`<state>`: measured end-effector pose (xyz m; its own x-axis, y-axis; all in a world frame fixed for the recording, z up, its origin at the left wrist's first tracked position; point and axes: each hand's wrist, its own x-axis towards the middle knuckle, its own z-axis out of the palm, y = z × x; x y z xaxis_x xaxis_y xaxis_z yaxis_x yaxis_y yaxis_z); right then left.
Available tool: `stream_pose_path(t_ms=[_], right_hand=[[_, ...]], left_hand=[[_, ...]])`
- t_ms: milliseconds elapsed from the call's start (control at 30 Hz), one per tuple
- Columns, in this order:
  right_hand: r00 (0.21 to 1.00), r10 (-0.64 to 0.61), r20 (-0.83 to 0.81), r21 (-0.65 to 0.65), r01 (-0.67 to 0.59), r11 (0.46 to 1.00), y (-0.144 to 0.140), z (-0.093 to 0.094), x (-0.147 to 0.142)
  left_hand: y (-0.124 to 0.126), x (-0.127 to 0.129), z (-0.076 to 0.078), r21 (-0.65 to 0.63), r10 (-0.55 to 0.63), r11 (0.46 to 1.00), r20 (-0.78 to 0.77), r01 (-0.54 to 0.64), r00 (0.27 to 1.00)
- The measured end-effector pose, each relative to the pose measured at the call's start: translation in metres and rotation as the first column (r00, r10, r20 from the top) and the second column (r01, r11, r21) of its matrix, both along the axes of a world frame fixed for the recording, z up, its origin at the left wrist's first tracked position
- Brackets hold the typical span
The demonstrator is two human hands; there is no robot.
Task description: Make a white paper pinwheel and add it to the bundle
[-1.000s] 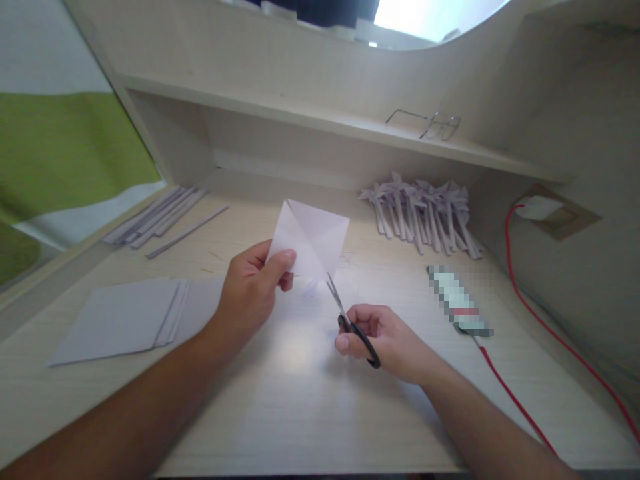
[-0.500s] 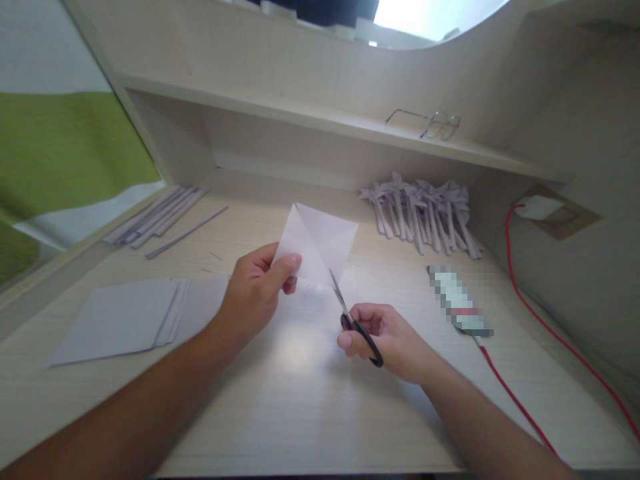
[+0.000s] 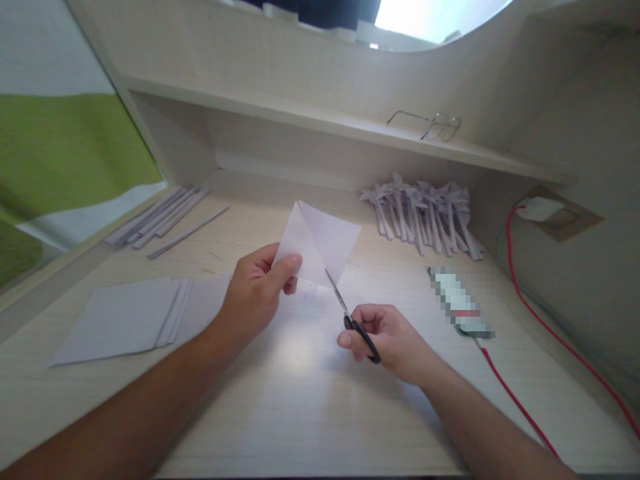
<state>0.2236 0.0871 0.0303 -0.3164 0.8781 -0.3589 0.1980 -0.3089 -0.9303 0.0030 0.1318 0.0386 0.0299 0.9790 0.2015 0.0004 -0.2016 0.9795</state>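
Observation:
My left hand (image 3: 255, 293) pinches the lower left corner of a creased white paper square (image 3: 320, 241) and holds it up above the desk. My right hand (image 3: 387, 337) grips small black-handled scissors (image 3: 350, 317). Their thin blades point up and left, and the tips touch the paper's bottom corner. The blades look nearly closed.
A stack of pale paper sheets (image 3: 130, 320) lies at the left. Rolled paper sticks (image 3: 165, 217) lie at the back left. Several paper pinwheels (image 3: 425, 213) are piled at the back right. A blurred device (image 3: 460, 303) with a red cable (image 3: 515, 400) lies on the right. Glasses (image 3: 435, 125) rest on the shelf.
The paper square has shifted slightly right and turned a little. The scissors have moved with it, and their blades have closed at the bottom corner.

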Motion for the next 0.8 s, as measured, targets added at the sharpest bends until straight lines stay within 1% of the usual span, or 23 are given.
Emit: stream_pose_path(t_ms=[233, 367, 567, 800], right_hand=[[1.0, -0.02, 0.0, -0.008, 0.02, 1.0, 0.0003, -0.002, 0.0014], [1.0, -0.016, -0.022, -0.003, 0.016, 1.0, 0.0002, -0.0022, 0.001], [0.999, -0.015, -0.033, 0.007, 0.016, 1.0, 0.0003, -0.003, 0.0013], [1.0, -0.014, -0.019, 0.009, 0.014, 1.0, 0.0002, -0.0065, 0.0028]], left_hand=[[0.0012, -0.0003, -0.0024, 0.024, 0.0, 1.0, -0.008, 0.0, 1.0], [0.0009, 0.0, -0.003, 0.017, 0.0, 1.0, -0.027, 0.001, 1.0], [0.0002, 0.0007, -0.0037, 0.005, -0.033, 0.999, -0.054, 0.033, 0.998], [-0.0015, 0.0023, -0.0015, -0.018, -0.05, 0.999, -0.083, 0.049, 0.995]])
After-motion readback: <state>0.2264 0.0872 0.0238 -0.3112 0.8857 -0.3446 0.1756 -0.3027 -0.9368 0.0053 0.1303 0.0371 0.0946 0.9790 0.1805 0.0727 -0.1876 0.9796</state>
